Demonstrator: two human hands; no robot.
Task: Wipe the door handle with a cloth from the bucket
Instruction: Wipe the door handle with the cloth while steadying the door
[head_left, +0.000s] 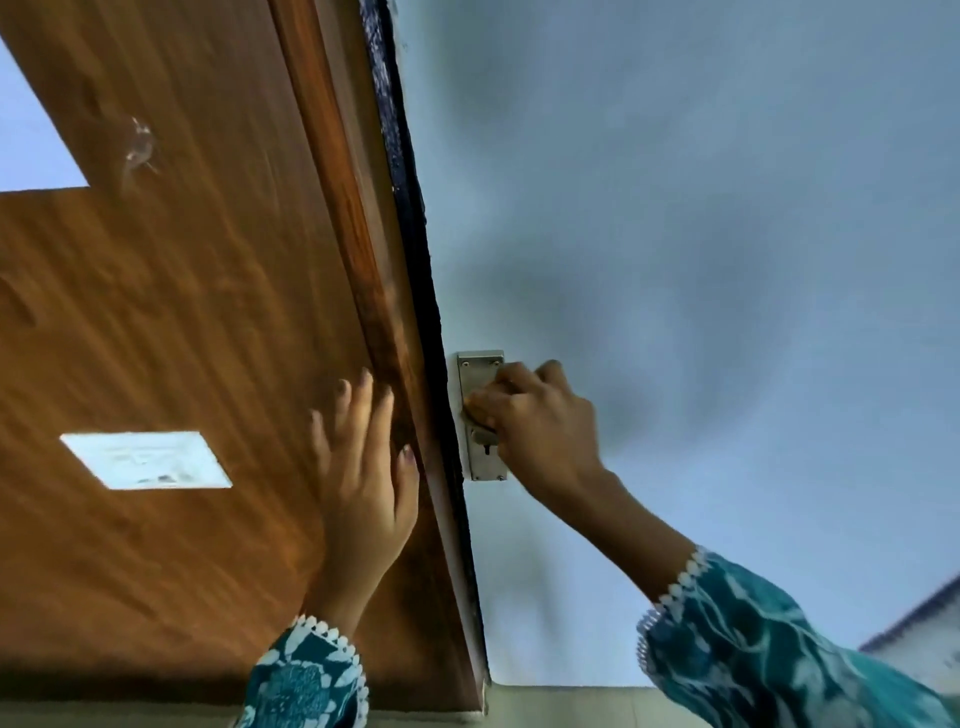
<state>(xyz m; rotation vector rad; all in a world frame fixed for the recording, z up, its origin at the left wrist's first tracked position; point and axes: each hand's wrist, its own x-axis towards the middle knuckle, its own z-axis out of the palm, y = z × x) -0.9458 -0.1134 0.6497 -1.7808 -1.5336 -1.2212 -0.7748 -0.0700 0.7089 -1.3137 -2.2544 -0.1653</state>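
A metal handle plate (482, 457) with a keyhole is fixed to a pale blue surface (675, 208), just right of a dark edge strip (415, 234). My right hand (535, 415) is closed around the door handle, whose lever is hidden under my fingers. I see no cloth in that hand and no bucket in view. My left hand (369, 467) lies flat with its fingers spread against the brown wooden panel (182, 312), close to its edge. It holds nothing.
A white rectangular label (148, 460) is stuck on the wooden panel left of my left hand. A scuff mark (137, 150) shows higher up on the wood. A pale floor strip (571, 706) runs along the bottom.
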